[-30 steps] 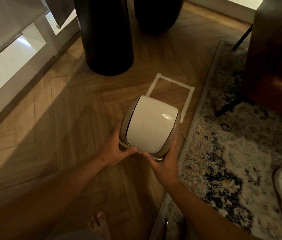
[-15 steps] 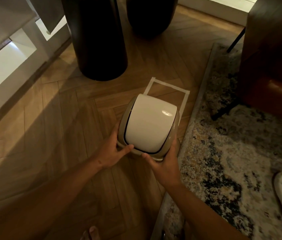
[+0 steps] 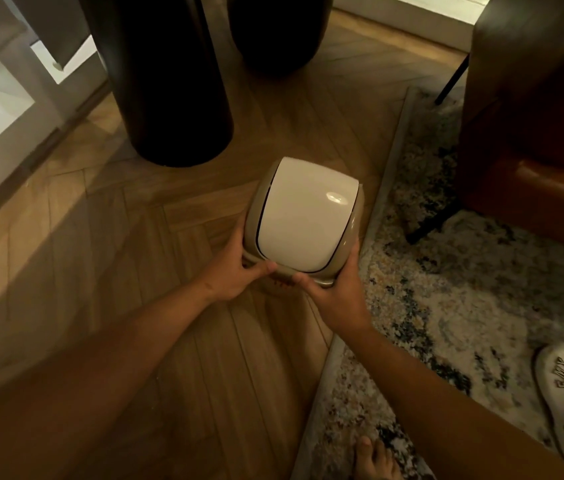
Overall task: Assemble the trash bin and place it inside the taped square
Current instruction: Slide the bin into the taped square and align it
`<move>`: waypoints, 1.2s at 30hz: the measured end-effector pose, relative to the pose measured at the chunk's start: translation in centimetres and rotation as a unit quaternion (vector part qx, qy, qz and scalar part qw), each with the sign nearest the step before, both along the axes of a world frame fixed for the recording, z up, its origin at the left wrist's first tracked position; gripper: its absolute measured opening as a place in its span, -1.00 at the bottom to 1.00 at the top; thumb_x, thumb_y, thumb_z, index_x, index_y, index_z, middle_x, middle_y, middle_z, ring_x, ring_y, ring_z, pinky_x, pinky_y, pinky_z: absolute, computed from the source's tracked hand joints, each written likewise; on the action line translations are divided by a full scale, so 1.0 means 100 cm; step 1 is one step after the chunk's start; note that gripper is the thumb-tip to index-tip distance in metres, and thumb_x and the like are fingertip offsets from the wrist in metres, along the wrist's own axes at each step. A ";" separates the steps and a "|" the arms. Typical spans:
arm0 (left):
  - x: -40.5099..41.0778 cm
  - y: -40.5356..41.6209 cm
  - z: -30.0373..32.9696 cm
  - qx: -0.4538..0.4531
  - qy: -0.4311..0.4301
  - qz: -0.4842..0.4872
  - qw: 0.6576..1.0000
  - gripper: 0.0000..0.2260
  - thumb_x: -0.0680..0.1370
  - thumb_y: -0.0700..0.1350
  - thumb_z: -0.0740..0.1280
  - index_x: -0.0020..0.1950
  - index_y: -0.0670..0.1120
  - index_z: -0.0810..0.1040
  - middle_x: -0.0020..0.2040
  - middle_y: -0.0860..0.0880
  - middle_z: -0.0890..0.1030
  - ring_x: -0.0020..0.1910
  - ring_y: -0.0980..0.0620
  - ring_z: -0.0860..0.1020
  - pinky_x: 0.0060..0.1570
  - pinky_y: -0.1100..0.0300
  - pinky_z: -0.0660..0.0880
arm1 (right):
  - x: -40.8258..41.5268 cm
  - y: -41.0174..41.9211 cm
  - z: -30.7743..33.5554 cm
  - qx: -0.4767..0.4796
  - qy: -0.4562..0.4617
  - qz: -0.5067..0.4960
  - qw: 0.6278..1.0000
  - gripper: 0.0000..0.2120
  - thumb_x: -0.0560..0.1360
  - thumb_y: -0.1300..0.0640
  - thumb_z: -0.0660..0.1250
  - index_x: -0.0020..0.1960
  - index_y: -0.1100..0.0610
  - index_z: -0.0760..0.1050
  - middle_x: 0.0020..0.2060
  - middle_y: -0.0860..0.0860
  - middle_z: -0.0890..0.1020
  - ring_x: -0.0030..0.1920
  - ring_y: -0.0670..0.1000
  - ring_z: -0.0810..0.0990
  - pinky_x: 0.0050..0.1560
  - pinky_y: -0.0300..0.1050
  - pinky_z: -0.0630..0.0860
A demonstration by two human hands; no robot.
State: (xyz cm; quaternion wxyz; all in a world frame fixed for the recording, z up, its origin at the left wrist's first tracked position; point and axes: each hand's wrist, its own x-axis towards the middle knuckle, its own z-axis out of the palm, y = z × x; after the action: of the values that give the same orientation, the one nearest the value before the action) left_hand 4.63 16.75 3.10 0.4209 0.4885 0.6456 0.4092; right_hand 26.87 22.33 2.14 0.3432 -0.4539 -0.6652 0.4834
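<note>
Both hands, left hand (image 3: 235, 275) and right hand (image 3: 337, 296), stay clamped on the lidded trash bin (image 3: 303, 216), which has advanced over the now-hidden taped square, so placement appears nearly complete.

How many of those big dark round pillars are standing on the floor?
2. One pillar stands left of centre, just behind the bin; the other pillar stands further back, to its right. More may lie outside the frame.
</note>
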 end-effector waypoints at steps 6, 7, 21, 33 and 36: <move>0.005 0.038 -0.001 0.013 0.004 0.003 1.000 -0.09 0.47 -0.18 0.51 0.62 -0.08 -0.04 0.48 0.02 0.32 0.41 0.16 0.36 0.39 0.10 0.36 | 0.002 0.039 -0.004 0.014 0.002 -0.002 1.000 0.21 0.32 -0.18 0.69 0.70 -0.13 -0.04 0.51 -0.15 0.48 0.45 -0.17 0.51 0.36 -0.24 0.52; 0.005 0.043 -0.003 0.013 0.003 0.004 1.000 -0.09 0.47 -0.19 0.51 0.62 -0.08 -0.04 0.46 0.04 0.33 0.37 0.23 0.37 0.37 0.21 0.37 | 0.002 0.044 -0.004 0.019 0.001 -0.001 1.000 0.20 0.32 -0.19 0.69 0.69 -0.13 -0.03 0.50 -0.16 0.49 0.45 -0.18 0.51 0.35 -0.26 0.51; -0.010 0.128 -0.011 0.023 0.014 -0.015 1.000 -0.09 0.48 -0.15 0.50 0.61 -0.04 -0.07 0.24 0.31 0.37 0.14 0.56 0.41 0.05 0.54 0.40 | -0.004 0.123 -0.005 0.040 0.022 0.008 0.999 0.07 0.39 -0.03 0.67 0.65 -0.12 0.02 0.45 -0.13 0.53 0.42 -0.17 0.54 0.34 -0.24 0.53; -0.025 0.192 -0.017 0.018 -0.011 -0.012 1.000 -0.07 0.47 -0.09 0.51 0.61 0.04 -0.09 0.40 0.09 0.34 0.27 0.16 0.41 -0.02 0.44 0.50 | -0.015 0.180 -0.015 0.054 0.026 -0.010 0.998 0.09 0.40 -0.01 0.66 0.68 0.04 0.02 0.45 -0.02 0.52 0.39 -0.14 0.56 0.34 -0.13 0.57; -0.028 0.204 -0.016 0.014 -0.017 -0.010 1.000 -0.07 0.46 -0.04 0.51 0.60 0.11 -0.09 0.48 0.01 0.31 0.34 0.11 0.37 0.01 0.40 0.47 | -0.019 0.193 -0.016 0.056 0.028 -0.011 0.998 0.08 0.39 0.00 0.67 0.68 0.04 0.05 0.44 -0.04 0.53 0.39 -0.14 0.56 0.33 -0.14 0.58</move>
State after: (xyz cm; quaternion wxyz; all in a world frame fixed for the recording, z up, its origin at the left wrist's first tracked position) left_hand 1.81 37.10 1.46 0.4290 0.4934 0.6279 0.4222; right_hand 24.97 41.67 0.58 0.3921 -0.4272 -0.6764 0.4541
